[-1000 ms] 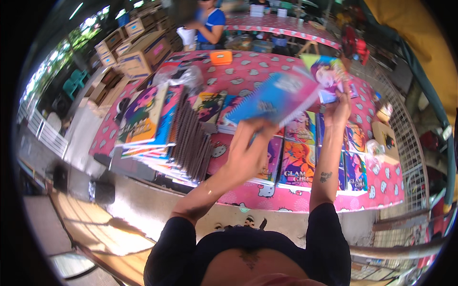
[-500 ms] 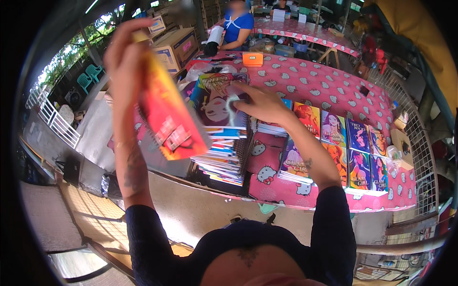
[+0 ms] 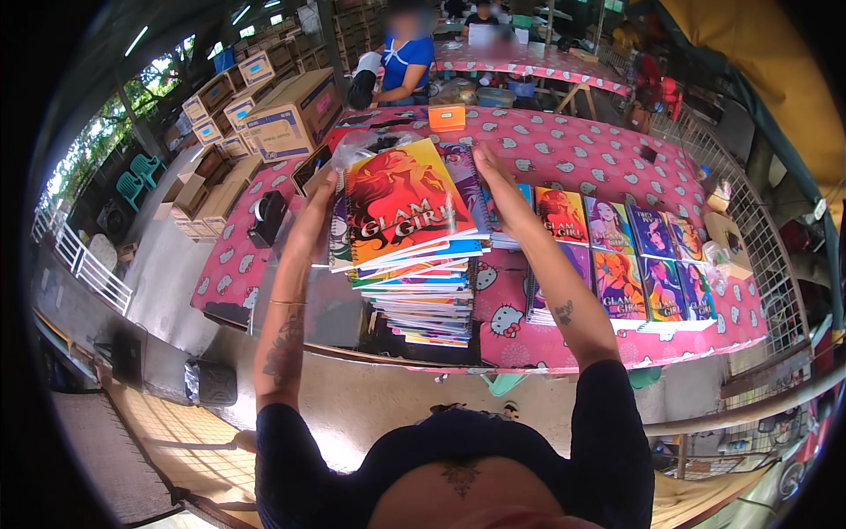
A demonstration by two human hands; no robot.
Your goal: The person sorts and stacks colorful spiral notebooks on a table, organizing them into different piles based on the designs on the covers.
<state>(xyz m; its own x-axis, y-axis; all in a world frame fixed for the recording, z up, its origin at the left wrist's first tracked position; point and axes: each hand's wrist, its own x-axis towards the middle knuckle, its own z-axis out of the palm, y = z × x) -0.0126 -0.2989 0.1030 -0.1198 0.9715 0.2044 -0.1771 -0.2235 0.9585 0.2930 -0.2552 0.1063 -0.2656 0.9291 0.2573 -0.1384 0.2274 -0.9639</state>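
A spiral notebook with a red and yellow cover [image 3: 410,198] lies on top of a tall, uneven stack of notebooks [image 3: 423,304] at the table's near edge. My left hand [image 3: 319,207] is against the stack's left side, by the spiral binding, its fingertips partly hidden. Along the stack's right side my right hand [image 3: 502,181] lies flat, thumb near the upper corner. Both hands look extended rather than wrapped round anything. Another notebook with a purple cover [image 3: 460,172] shows beneath the top one, turned a little differently.
Several notebook piles [image 3: 619,278] stand in rows to the right on the pink patterned table [image 3: 599,159]. A black tape dispenser [image 3: 267,219] sits to the left, an orange box [image 3: 447,117] farther back. Cardboard boxes [image 3: 291,115] rise behind. Across the table stands a person in blue [image 3: 407,66].
My left hand has come down and right, and the red and yellow notebook it carried now lies on the stack. My right hand has moved from the stack's top to its right side.
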